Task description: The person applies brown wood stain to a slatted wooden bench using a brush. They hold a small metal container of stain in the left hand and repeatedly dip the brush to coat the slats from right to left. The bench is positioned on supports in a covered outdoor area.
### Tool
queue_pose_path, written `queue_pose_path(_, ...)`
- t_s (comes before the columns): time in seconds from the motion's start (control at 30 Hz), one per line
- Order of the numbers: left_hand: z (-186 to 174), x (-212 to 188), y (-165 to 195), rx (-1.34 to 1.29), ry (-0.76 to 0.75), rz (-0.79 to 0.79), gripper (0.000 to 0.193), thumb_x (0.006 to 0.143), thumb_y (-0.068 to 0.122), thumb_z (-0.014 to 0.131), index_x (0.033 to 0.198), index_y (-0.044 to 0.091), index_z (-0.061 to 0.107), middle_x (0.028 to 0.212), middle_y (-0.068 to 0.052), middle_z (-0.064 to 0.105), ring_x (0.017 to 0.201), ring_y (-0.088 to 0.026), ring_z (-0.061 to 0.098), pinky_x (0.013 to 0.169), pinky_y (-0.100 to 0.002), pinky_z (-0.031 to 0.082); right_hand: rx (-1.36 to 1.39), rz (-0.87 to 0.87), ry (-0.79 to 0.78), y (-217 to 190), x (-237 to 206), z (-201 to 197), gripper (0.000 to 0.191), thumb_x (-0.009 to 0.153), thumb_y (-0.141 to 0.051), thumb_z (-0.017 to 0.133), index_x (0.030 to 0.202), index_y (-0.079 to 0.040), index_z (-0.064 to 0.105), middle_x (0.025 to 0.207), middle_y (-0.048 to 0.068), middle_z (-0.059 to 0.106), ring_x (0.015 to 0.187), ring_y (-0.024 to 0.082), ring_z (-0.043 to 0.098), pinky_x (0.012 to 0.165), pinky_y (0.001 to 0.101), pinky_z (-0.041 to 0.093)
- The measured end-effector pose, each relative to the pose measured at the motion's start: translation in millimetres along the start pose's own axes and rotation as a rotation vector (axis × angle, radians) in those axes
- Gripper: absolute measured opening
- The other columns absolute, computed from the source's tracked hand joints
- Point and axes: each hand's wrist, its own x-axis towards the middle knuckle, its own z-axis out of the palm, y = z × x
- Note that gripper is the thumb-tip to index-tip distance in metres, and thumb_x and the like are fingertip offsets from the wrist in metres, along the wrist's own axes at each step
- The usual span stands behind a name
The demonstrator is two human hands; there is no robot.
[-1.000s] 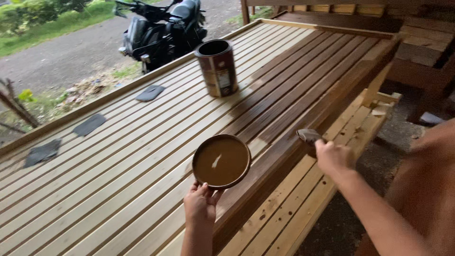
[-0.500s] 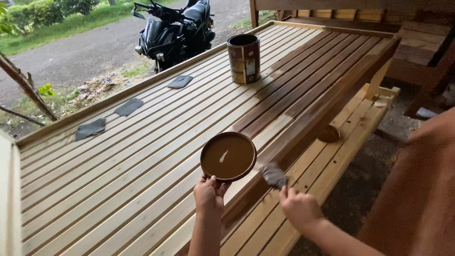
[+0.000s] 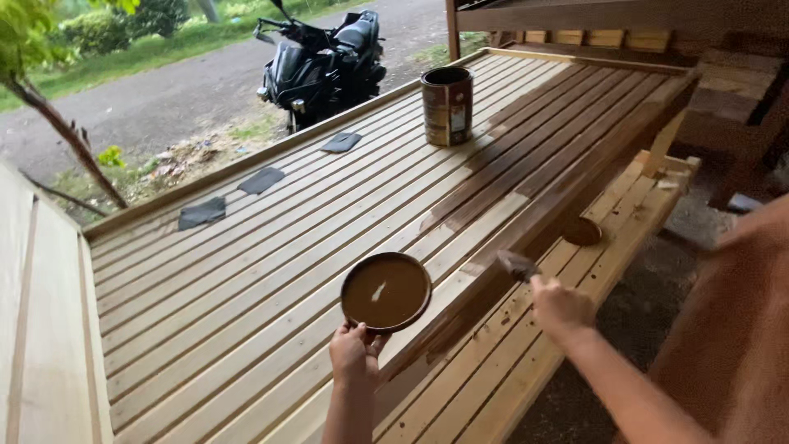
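Between the two hands runs the stained side rail point(image 3: 526, 238) of a slatted wooden tabletop point(image 3: 246, 288), its face dark brown beyond the right hand and partly bare nearer the person. The left hand point(image 3: 355, 353) pinches the near rim of a round shallow dish point(image 3: 385, 291) filled with brown stain, fingers curled over the edge, the dish held just above the slats. The right hand point(image 3: 560, 306), closed around a handle, holds a small brush point(image 3: 517, 265) whose dark bristles touch the rail just beyond the knuckles. Below the right hand lies a lower slatted shelf point(image 3: 526, 362), speckled with brown drops. Beyond the right hand, on that shelf, sits a round brown lid point(image 3: 582, 232). Well beyond both hands an open, stain-streaked tin can point(image 3: 447, 105) stands upright on the tabletop, beside the darker stained slats that run to the far end. Far to the left of the left hand three dark flat pads point(image 3: 261, 180) lie along the tabletop's outer edge. Beyond that edge a black motorcycle point(image 3: 322, 59) is parked by a paved road point(image 3: 164, 99), with grass behind and a leaning tree trunk point(image 3: 70, 136) at the far left.
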Motion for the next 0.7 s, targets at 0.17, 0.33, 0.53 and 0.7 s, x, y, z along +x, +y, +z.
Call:
queue_pose_path(0.17, -10.6, 3.1, 13.7, -0.017, -0.001, 0.041, 0.036, 0.098, -0.002, 0.036, 0.132, -0.004, 0.046, 0.125, -0.022, 0.059, 0.111, -0.037, 0.065, 0.096, -0.060, 0.057, -0.193, -0.259, 0.064, -46.5, -24.7, 26.0, 0.034, 0.094, -0.012, 0.061, 0.126, -0.005, 0.062, 0.087, 0.012, 0.073, 0.063, 0.018, 0.072, 0.052, 0.0293, 0.059)
queue_pose_path(0.33, -8.0, 4.7, 21.0, -0.040, 0.002, 0.052, 0.037, 0.100, -0.002, 0.034, 0.135, -0.006, 0.041, 0.127, -0.024, 0.056, 0.114, -0.038, 0.064, 0.098, -0.061, 0.060, -0.131, -0.437, -0.024, -73.5, -53.6, 29.2, 0.040, 0.089, -0.010, 0.064, 0.128, -0.002, 0.062, 0.096, 0.016, 0.072, 0.060, 0.019, 0.073, 0.050, 0.0302, 0.060)
queue_pose_path(0.53, 0.4, 3.4, 23.8, -0.037, -0.041, 0.012, 0.038, 0.097, -0.004, 0.037, 0.134, -0.001, 0.045, 0.125, -0.019, 0.058, 0.111, -0.034, 0.064, 0.095, -0.062, 0.056, -0.008, -0.626, -0.037, -106.0, -97.1, 18.9, 0.035, 0.090, -0.010, 0.065, 0.123, 0.001, 0.064, 0.087, 0.016, 0.072, 0.059, 0.023, 0.073, 0.048, 0.0325, 0.058)
queue_pose_path(0.7, -18.8, -8.1, 34.4, 0.003, -0.083, -0.028, 0.032, 0.097, -0.004, 0.037, 0.128, -0.002, 0.047, 0.122, -0.019, 0.061, 0.108, -0.034, 0.067, 0.093, -0.062, 0.059, 0.135, -0.689, -0.077, -129.3, -132.1, 14.9, 0.012, 0.092, -0.012, 0.062, 0.101, -0.005, 0.067, 0.075, 0.010, 0.068, 0.054, 0.020, 0.067, 0.044, 0.0321, 0.054)
